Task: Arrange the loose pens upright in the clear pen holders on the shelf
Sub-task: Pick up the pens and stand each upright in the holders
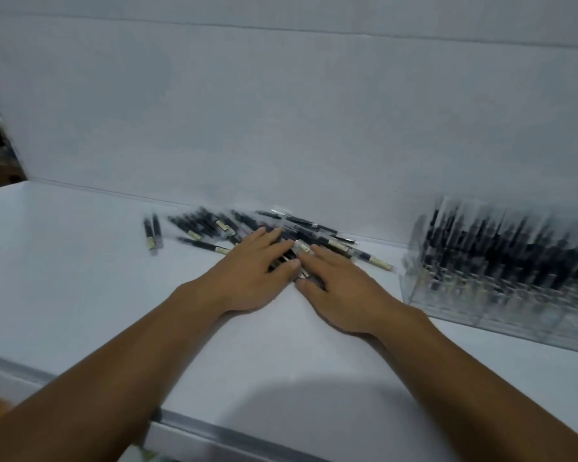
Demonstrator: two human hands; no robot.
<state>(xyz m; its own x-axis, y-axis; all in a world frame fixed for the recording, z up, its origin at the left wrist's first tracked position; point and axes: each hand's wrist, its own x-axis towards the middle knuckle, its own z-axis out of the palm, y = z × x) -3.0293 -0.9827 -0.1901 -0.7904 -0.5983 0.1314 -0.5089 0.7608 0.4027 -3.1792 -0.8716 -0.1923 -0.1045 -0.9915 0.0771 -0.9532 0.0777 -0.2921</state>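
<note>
Several loose black pens [211, 225] with clear barrels lie in a spread pile on the white shelf [80, 278], near the back wall. My left hand [251, 271] lies flat on the near side of the pile, fingers straight over a few pens. My right hand [341, 288] lies flat beside it, fingers straight and touching pens at the pile's middle. A clear pen holder [501, 305] stands at the right, packed with several upright black pens; it is blurred.
Two pens [152, 233] lie apart at the left of the pile. The shelf's front edge [214, 428] runs across the bottom. A white back wall [281, 128] rises behind the pens. Bare shelf surface stretches to the left.
</note>
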